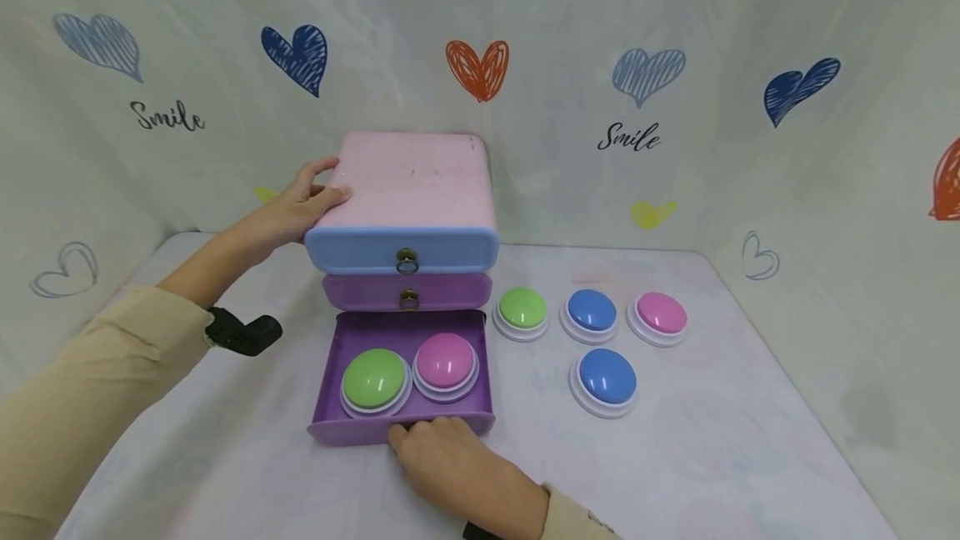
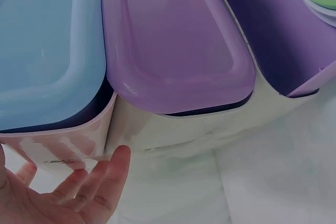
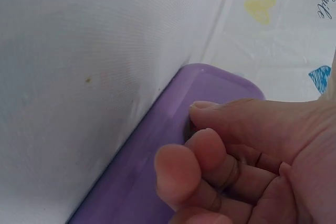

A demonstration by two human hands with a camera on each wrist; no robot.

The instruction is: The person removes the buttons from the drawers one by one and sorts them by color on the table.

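A small chest of drawers (image 1: 412, 182) with a pink top stands on the table. My left hand (image 1: 300, 205) steadies its left side, thumb on the top edge; in the left wrist view the fingers (image 2: 107, 182) look fairly straight against the side. Pulled out at the bottom is a purple drawer (image 1: 324, 415), holding a green push button (image 1: 373, 378) and a pink push button (image 1: 446, 361). At that drawer's front, my right hand (image 1: 457, 469) pinches the drawer handle (image 3: 188, 128), which the fingers mostly hide. Above, the blue drawer (image 1: 352, 250) and middle purple drawer (image 1: 363, 293) are closed.
Right of the chest lie a green button (image 1: 522, 307), a blue button (image 1: 592, 310), a pink button (image 1: 662, 312) and, nearer, another blue button (image 1: 607, 377). A white curtain (image 1: 555, 40) with printed hearts hangs behind the table (image 1: 712, 457).
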